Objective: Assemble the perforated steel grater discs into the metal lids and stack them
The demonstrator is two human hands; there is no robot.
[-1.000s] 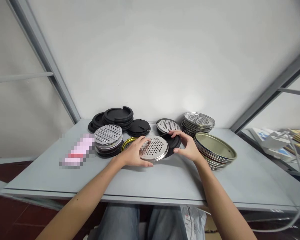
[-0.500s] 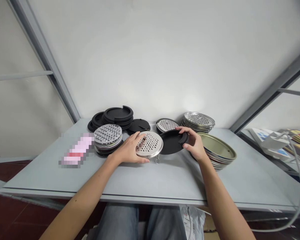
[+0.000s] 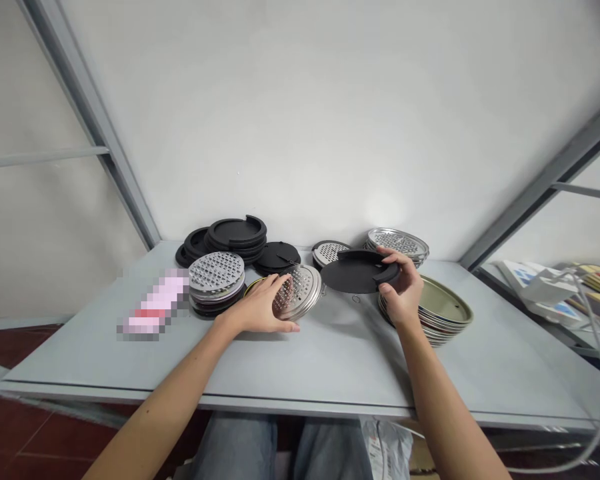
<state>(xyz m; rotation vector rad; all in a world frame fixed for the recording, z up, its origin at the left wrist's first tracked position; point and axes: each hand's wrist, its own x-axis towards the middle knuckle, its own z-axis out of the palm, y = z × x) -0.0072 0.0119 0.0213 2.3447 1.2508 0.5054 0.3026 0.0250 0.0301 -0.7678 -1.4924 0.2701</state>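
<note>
My left hand (image 3: 260,305) is closed around a tilted stack of round metal grater plates (image 3: 304,292), thumb at the near edge and fingers across the top. A small wire ring (image 3: 356,299) lies on the table to the right of them. In my right hand (image 3: 404,288) is a thin black round holder (image 3: 353,275) with a raised partial rim, pinched at its right edge and lifted off the table. A gap separates it from the grater plates. Behind my left hand lies a flat black disc (image 3: 275,258).
At left, a grater plate (image 3: 216,270) tops a pile beside stacked black holders (image 3: 236,231). A pierced plate (image 3: 327,253) sits at the back, near stacked metal plates (image 3: 400,241). Olive-rimmed oval plates (image 3: 445,301) are piled at right. A pixelated pink item (image 3: 155,300) lies far left.
The black holder has moved right with my right hand, away from the grater plates. The stack in my left hand has tipped and its edges have fanned out.
</note>
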